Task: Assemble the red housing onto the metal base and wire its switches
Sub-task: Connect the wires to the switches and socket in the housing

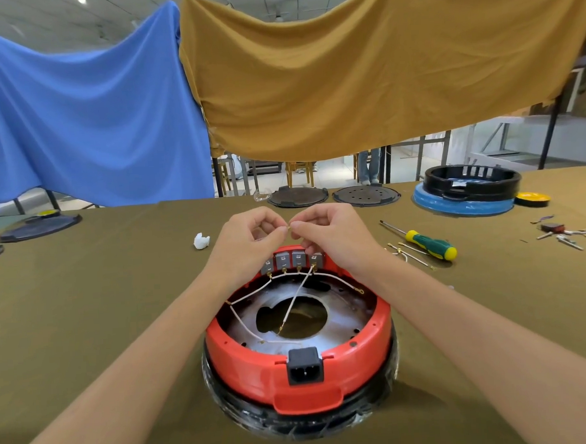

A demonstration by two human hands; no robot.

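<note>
The red housing sits on the metal base in front of me, with a black power socket at its near side. Several grey switches line its far wall, and white wires run from them across the inside. My left hand and my right hand hover just above the switches. Both pinch a thin white wire with a small brass terminal between their fingertips.
A green and yellow screwdriver and loose wires lie to the right. A black housing on a blue ring, two dark round plates, a white plastic piece and small parts lie farther out.
</note>
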